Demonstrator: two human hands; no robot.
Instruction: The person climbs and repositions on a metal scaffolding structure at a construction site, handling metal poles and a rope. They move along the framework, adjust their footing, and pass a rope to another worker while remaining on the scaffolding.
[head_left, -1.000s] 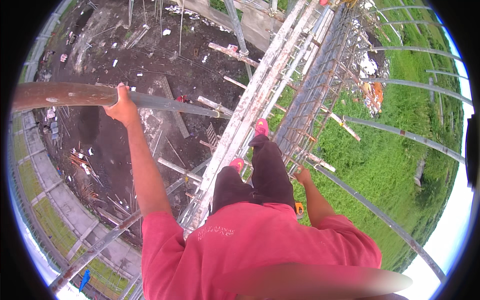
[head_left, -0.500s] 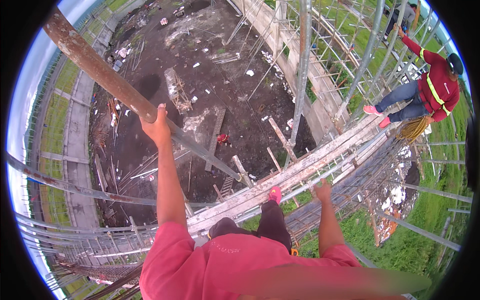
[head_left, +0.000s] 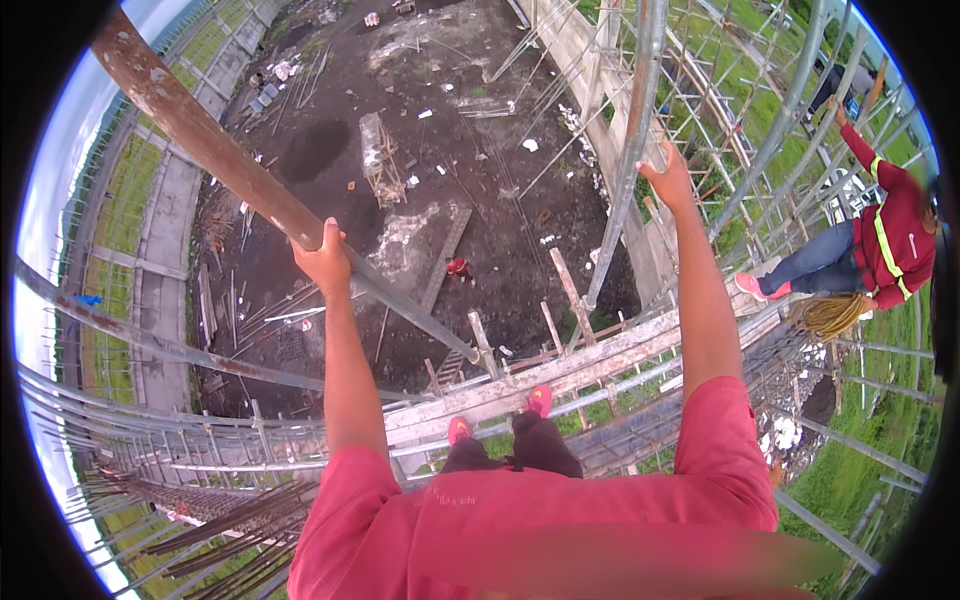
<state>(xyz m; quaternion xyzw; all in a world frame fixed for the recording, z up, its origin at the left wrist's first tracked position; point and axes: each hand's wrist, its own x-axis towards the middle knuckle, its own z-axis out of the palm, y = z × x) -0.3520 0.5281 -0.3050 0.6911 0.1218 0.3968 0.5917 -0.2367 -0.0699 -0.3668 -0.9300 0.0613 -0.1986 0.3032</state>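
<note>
My left hand is wrapped round a slanting scaffold pole, rusty brown above and grey metal below. Raised at the right, my right hand has its fingers apart, just beside a grey upright scaffold pole. It appears to hold nothing; whether its fingertips brush that pole I cannot tell. Under my pink shoes runs a narrow, worn plank walkway, stained with pale mortar.
A co-worker in a maroon top with a reflective stripe is on the walkway at right, beside coiled yellow rope. Far below lies dark ground, where a person in red stands. A horizontal pipe crosses at left.
My right hand has risen from low beside the walkway to the upright pole. Both my shoes now show on the planks. My left hand keeps its hold on the slanting pole.
</note>
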